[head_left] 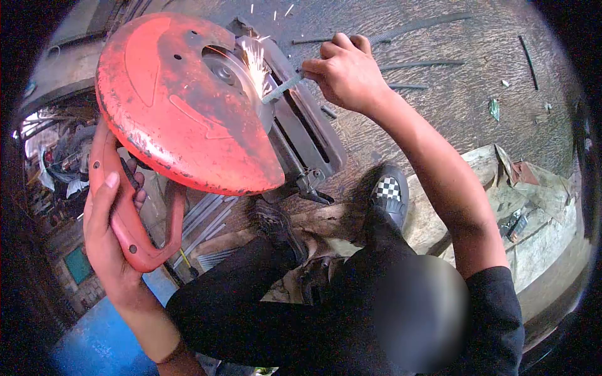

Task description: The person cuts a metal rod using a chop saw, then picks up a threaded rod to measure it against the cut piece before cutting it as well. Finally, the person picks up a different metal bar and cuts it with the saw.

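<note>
My left hand [113, 232] is wrapped round the red handle [128, 216] of a chop saw. The saw's wide red blade guard [188, 103] is scuffed and blackened, and covers much of the cutting disc [229, 75]. In my right hand [348, 72] is a grey ribbed metal rod [285, 88], gripped a short way from the disc. The rod's near end meets the disc's edge, where bright sparks [255, 66] fly up. On the other side of my fist the ribbed length runs off to the upper right. Under the rod lies the saw's dark base with its vise [301, 119].
Several dark rods [426, 64] lie on the worn floor [451, 106] beyond my right hand. Pale bars [210, 216] lie below the saw. My checkered shoe [389, 191] is close to the base. A dirty cloth sheet [539, 213] spreads at the right, and a blue surface [106, 338] stands lower left.
</note>
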